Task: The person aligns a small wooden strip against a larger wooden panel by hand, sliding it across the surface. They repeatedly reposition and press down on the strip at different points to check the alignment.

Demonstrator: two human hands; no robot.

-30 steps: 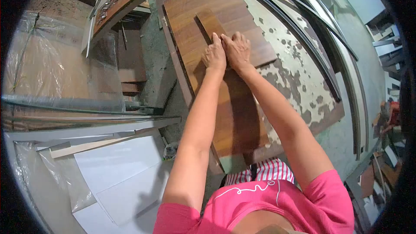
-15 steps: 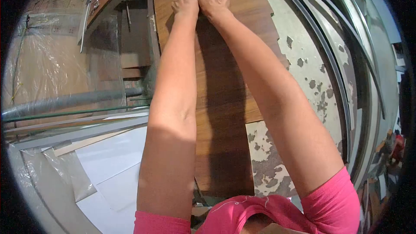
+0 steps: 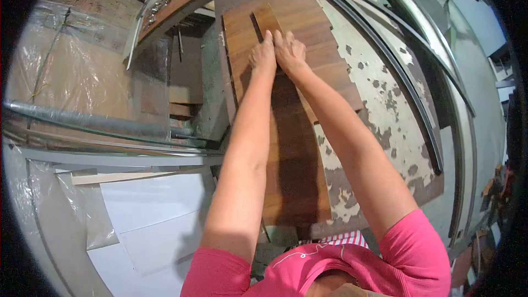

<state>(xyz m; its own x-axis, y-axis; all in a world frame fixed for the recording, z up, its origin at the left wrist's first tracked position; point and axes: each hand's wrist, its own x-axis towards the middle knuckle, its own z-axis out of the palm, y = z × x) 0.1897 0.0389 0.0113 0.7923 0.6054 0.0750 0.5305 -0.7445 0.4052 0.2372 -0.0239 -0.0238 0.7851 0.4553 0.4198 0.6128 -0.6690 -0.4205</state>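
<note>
A narrow wood-grain strip [image 3: 268,16] lies lengthwise over wood-grain sheeting [image 3: 316,38] on the worktable, its far end sticking out past my fingers. My left hand [image 3: 263,56] is closed at the strip's left edge, fingers bent and pressed down. Close against it, my right hand [image 3: 290,50] is curled over the strip, knuckles raised; its fingertips are partly hidden. Both arms are stretched forward. A long wood-grain piece [image 3: 300,170] runs back toward my body, partly in shadow. To the right, the board shows a pale, patchy surface [image 3: 379,104] with dark spots.
Long dark edging strips [image 3: 396,60] and metal profiles [image 3: 448,38] curve along the right. White panels [image 3: 154,203] lie at lower left, near a grey pipe [image 3: 82,120] and plastic-wrapped sheets [image 3: 93,66]. A brown board with metal fittings [image 3: 170,5] stands at upper left.
Both hands have drawn back toward my body along the wood-grain strip, so more of its far end shows. The view has shifted, revealing more of the table's far end.
</note>
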